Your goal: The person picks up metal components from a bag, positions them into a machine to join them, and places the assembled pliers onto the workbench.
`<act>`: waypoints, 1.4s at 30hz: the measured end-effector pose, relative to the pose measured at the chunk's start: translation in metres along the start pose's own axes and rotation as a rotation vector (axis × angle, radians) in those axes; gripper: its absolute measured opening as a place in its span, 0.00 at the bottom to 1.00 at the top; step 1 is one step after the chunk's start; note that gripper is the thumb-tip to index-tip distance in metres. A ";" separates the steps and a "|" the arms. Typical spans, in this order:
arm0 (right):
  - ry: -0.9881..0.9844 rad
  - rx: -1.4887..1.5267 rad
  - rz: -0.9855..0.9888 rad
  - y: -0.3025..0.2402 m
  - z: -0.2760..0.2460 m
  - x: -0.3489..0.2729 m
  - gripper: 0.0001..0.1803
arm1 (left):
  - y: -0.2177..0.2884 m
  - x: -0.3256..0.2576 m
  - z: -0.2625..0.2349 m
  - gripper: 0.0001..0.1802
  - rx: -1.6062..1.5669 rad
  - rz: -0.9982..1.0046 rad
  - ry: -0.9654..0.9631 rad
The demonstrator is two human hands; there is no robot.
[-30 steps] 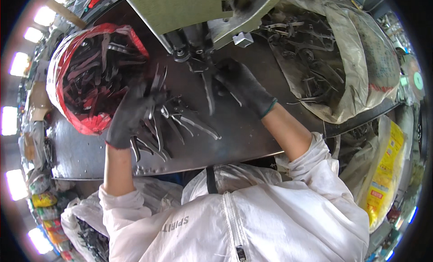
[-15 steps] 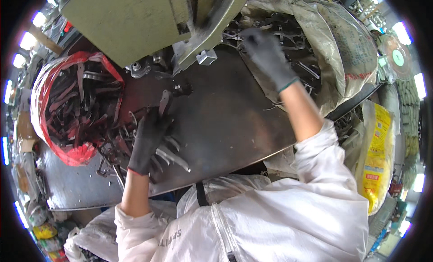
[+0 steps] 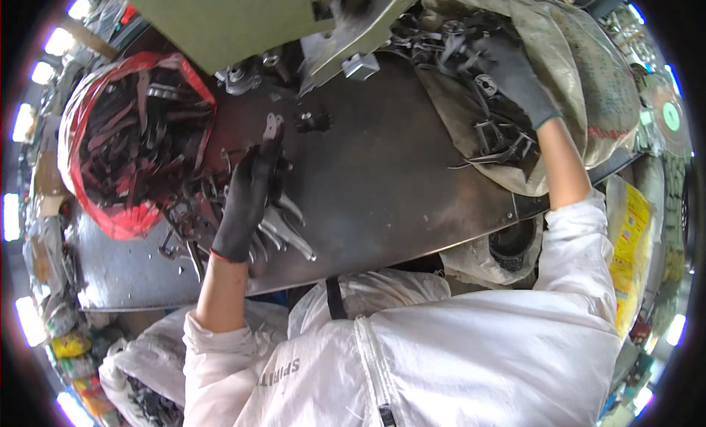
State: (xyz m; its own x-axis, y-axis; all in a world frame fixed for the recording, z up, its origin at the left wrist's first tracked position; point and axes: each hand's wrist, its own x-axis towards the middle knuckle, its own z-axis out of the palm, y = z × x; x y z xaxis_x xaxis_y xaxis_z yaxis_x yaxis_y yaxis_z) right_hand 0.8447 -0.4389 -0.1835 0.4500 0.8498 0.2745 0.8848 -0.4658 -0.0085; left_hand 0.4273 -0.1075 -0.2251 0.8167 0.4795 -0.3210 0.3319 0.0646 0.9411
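Observation:
My left hand [image 3: 248,199], in a dark glove, is closed around a flat metal lever piece [image 3: 273,126] whose holed end sticks up past the fingers. Under and beside that hand lie several curved metal levers [image 3: 290,232] on the steel table. My right hand [image 3: 515,78], in a grey glove, reaches over the open woven sack [image 3: 562,67] at the back right. Its fingers are down among the metal parts [image 3: 482,85] there; blur and the clutter hide whether they grip one.
At the left stands a red-rimmed plastic bag [image 3: 125,225] full of dark levers. A green machine [image 3: 220,30] overhangs the table's back, with a small metal block [image 3: 360,66] on it. The steel table's front edge [image 3: 426,252] runs before me. A yellow-and-white sack [image 3: 631,243] is at right.
My right hand has moved right, from the sack's left side to farther over its parts. The left hand keeps its hold, and the lever piece now stands more upright. The whole view has shifted slightly.

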 end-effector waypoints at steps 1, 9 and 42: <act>0.059 0.224 0.132 -0.017 -0.007 0.000 0.22 | 0.001 0.000 -0.003 0.21 0.015 0.023 0.008; -0.006 1.478 0.260 -0.243 0.032 0.026 0.16 | 0.021 0.008 0.008 0.26 0.178 0.204 -0.035; -0.366 1.755 0.585 -0.302 0.057 0.037 0.15 | 0.049 0.000 -0.073 0.14 1.076 0.485 0.447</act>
State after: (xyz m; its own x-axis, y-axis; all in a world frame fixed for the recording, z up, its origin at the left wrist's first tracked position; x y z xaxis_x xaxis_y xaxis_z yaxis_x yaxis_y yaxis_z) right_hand 0.6010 -0.2528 -0.2257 0.4904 0.8123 -0.3156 -0.3730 -0.1316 -0.9184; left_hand 0.4087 -0.0403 -0.1714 0.8009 0.5216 0.2941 0.4310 -0.8431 0.3216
